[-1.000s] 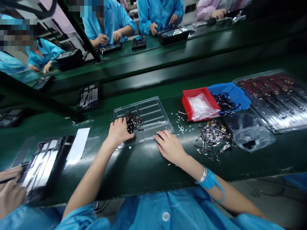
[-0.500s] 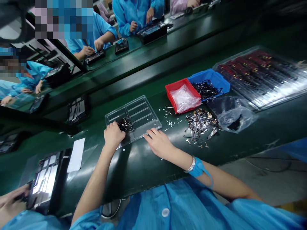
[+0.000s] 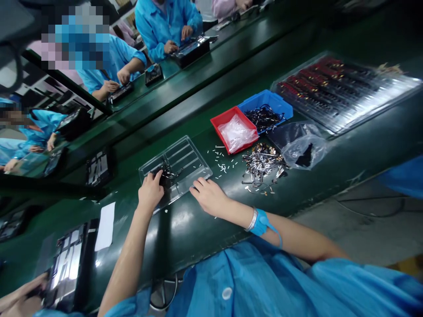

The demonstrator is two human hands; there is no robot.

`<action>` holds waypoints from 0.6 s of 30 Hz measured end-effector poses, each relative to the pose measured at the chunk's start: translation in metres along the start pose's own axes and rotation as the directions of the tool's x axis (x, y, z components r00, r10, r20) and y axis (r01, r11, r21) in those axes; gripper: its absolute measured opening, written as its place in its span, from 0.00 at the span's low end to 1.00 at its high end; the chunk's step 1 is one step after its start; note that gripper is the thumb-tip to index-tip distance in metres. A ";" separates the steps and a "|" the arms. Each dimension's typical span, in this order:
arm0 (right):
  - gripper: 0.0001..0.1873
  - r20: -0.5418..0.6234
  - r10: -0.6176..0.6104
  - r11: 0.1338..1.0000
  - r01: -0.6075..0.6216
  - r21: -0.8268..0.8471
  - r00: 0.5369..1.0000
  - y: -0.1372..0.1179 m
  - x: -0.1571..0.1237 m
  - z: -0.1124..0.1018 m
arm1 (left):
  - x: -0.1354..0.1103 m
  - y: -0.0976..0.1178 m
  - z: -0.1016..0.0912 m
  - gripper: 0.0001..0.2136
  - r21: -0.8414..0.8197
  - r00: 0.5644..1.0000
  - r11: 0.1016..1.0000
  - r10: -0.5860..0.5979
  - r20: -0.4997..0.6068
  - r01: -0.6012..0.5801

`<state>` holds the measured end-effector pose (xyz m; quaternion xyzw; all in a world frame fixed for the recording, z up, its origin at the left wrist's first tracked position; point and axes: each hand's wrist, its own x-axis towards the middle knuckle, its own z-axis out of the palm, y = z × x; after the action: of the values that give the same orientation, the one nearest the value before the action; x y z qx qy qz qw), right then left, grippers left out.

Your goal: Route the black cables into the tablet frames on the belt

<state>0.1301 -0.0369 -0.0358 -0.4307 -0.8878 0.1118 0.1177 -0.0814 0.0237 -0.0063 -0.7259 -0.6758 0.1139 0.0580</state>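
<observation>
A clear plastic tray (image 3: 190,154) with long slots lies on the green bench in front of me. My left hand (image 3: 150,192) rests on its left part, fingers curled over a small heap of dark parts (image 3: 168,173); whether it grips any I cannot make out. My right hand (image 3: 209,196) lies flat at the tray's near right corner, fingers apart, holding nothing. A blue wrist strap (image 3: 261,221) sits on my right wrist.
Right of the tray lie scattered white bits (image 3: 221,163), a pile of metal parts (image 3: 261,165), a red bin (image 3: 234,129), a blue bin (image 3: 266,108), a clear bag (image 3: 302,147) and a large tray of red parts (image 3: 333,88). A co-worker's hand (image 3: 20,299) holds a black fixture (image 3: 68,262) at my left. People in blue coats work across the belt.
The view has swung and tilted, shifting everything left and up. My left hand slid slightly over the dark parts; my right hand stays at the tray's corner.
</observation>
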 end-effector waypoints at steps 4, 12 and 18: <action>0.16 0.005 -0.008 1.000 0.008 -0.001 1.000 -0.001 0.000 -0.001 | 0.007 -0.005 -0.007 0.27 -0.027 0.999 0.999 0.025 0.047 -0.024; 0.11 0.037 -0.034 0.999 0.034 -0.004 0.999 -0.002 0.001 -0.001 | 0.008 0.001 -0.006 0.25 -0.097 0.994 0.990 -0.103 -0.041 0.098; 0.12 0.066 -0.049 0.999 0.049 0.001 0.997 -0.004 0.001 -0.002 | 0.001 0.002 -0.009 0.25 -0.219 0.988 0.967 -0.143 -0.059 0.127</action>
<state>0.1267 -0.0381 -0.0322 -0.4050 -0.9015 0.1227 0.0906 -0.0772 0.0249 0.0014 -0.6839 -0.7294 0.0093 0.0118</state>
